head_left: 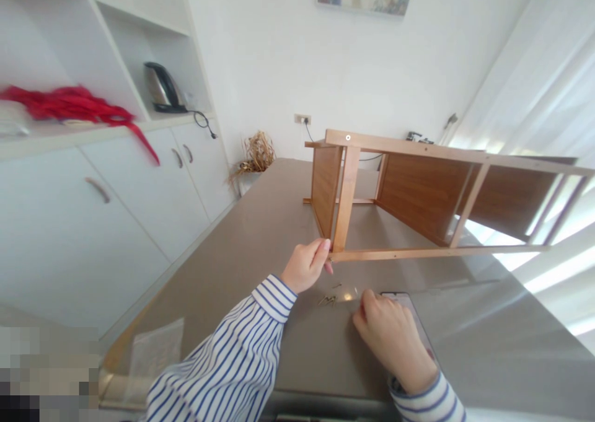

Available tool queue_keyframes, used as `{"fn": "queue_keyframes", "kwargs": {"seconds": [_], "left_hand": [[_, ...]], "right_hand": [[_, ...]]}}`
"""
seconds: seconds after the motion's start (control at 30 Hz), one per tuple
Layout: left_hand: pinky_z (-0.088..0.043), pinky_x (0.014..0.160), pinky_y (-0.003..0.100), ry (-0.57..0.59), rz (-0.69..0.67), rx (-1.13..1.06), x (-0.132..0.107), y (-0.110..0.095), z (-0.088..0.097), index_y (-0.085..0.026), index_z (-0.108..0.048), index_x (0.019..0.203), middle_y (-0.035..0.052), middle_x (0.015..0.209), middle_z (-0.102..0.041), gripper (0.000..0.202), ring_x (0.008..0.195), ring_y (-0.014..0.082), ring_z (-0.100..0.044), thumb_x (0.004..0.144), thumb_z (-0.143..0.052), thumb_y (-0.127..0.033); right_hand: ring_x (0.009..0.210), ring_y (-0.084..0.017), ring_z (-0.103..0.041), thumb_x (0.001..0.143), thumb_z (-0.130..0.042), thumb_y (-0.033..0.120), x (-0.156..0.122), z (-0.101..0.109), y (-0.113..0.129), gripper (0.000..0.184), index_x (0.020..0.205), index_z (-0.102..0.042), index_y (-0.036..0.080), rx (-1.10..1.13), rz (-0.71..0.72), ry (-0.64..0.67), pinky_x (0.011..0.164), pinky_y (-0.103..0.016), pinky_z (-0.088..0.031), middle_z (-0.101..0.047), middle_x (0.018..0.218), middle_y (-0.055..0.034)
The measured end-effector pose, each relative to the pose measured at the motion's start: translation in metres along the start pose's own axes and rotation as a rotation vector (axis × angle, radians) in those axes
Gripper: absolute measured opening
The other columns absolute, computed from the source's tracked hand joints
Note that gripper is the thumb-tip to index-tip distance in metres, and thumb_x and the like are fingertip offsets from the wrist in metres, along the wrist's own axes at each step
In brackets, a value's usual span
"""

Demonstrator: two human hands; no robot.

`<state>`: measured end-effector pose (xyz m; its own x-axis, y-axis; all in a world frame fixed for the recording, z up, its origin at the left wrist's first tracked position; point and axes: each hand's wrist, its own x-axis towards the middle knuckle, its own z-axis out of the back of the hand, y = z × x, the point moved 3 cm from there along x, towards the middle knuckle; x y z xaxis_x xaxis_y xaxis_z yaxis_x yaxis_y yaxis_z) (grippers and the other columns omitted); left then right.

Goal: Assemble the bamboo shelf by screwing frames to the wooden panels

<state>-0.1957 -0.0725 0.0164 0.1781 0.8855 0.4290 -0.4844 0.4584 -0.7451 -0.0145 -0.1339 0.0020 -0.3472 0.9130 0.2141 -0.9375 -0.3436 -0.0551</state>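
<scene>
A wooden shelf unit (346, 193) lies on its side on the table, its shelf panels standing upright. My left hand (307, 264) is closed round its lower near corner, thumb on top. Just below that corner, several small screws (329, 299) are scattered on the tabletop. To their right, my right hand (390, 332) is curled with the fingers pressed together; whatever it may hold is hidden. Partly under that hand and wrist is a smartphone (413, 310).
The grey table (223, 273) stretches to the wall. A clear plastic bag (155, 354) lies at its near left edge. White cabinets (121, 205) stand left, with a kettle (162, 90) and red cloth (74, 106) on the shelves. Dried plants (258, 152) stand beyond; a sheer curtain hangs right.
</scene>
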Motion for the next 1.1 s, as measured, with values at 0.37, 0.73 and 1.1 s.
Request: {"fn": "queue_keyframes", "kwargs": {"seconds": [0.37,0.73,1.1], "left_hand": [[-0.048,0.066,0.022,0.000,0.007,0.016,0.000,-0.002,0.001,-0.019,-0.056,0.078,-0.0007,0.060,-0.067,0.042,0.059,0.0122,-0.065,0.096,-0.025,-0.042],[-0.048,0.064,0.023,0.007,0.024,0.007,0.000,0.000,0.001,-0.019,-0.057,0.079,0.0001,0.061,-0.066,0.043,0.058,0.0129,-0.063,0.095,-0.025,-0.042],[-0.048,0.064,0.022,0.009,0.022,-0.016,-0.001,0.002,-0.001,-0.019,-0.058,0.079,-0.0003,0.061,-0.065,0.041,0.058,0.0118,-0.063,0.096,-0.026,-0.040]], "right_hand": [[0.069,-0.017,-0.057,0.085,-0.042,0.014,-0.002,0.017,0.005,0.010,0.080,-0.048,0.020,0.329,0.101,-0.190,0.066,-0.028,-0.040,-0.057,0.073,-0.0024],[0.070,-0.016,-0.059,0.091,-0.039,0.016,0.007,0.023,0.013,0.016,0.093,-0.055,0.018,0.485,0.100,-0.227,0.063,-0.027,-0.041,-0.062,0.077,-0.0035],[0.058,-0.014,-0.057,0.090,-0.042,0.018,0.008,0.039,0.026,0.019,0.083,-0.060,0.018,0.420,0.049,-0.369,0.055,-0.025,-0.036,-0.062,0.066,-0.0021]]}}
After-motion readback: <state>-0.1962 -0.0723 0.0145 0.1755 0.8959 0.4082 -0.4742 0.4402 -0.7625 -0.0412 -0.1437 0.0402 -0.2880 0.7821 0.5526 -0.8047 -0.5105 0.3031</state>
